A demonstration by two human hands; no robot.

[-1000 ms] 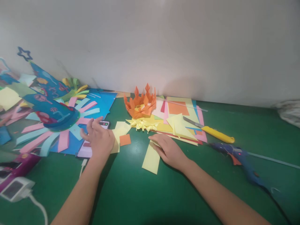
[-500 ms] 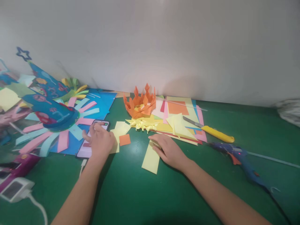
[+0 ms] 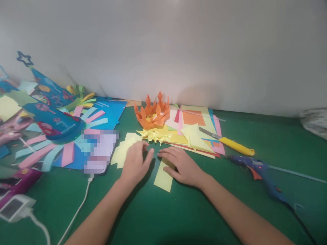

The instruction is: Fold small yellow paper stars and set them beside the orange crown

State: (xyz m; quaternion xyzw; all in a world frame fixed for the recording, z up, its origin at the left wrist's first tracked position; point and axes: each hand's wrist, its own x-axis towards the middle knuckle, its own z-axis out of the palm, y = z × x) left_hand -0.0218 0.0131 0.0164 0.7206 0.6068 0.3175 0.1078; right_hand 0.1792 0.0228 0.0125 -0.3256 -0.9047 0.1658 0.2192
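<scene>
A pale yellow paper strip (image 3: 164,180) lies on the green table, its upper part under the fingers of my right hand (image 3: 182,166). That hand rests palm down with its fingers apart. My left hand (image 3: 136,160) is a short way to the left, thumb and fingers spread, hovering over or touching some pale yellow paper pieces (image 3: 120,149); which of the two I cannot tell. The small orange paper square is hidden behind it. Just beyond both hands sit a yellow frilled paper piece (image 3: 157,135) and an orange folded-paper crown (image 3: 153,117).
A yellow utility knife (image 3: 237,146) with its blade out lies on stacked coloured paper (image 3: 204,146) and the table. Right of it is a blue glue gun (image 3: 258,166). On the left are a phone (image 3: 102,153) with a white cable (image 3: 79,207), decorated cone hats (image 3: 56,119) and a power bank (image 3: 17,207).
My left hand has moved right, from the phone to beside my right hand, covering the orange square. The right hand has stayed over the strip, its fingers now a little more spread.
</scene>
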